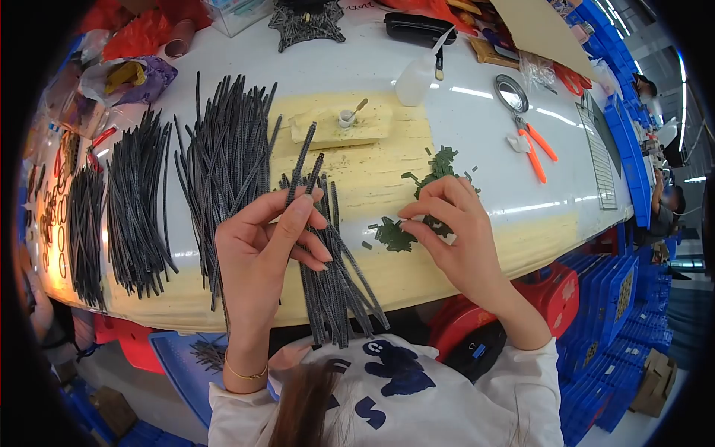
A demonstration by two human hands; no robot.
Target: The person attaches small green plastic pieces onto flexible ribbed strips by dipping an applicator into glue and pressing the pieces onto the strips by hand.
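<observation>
Now, left hand [257, 237] pinches black strips [303, 155]; right hand [463, 232] half-curled.

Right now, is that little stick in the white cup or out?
In: the stick pokes up from the white cup, lower end hidden inside.

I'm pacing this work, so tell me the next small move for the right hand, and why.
Probably pinch one of the small green pieces with the right hand: its thumb and forefinger are close together by the pile, while the left hand is occupied holding dark ridged strips. Whether it already grips a piece is too small to tell.
</observation>
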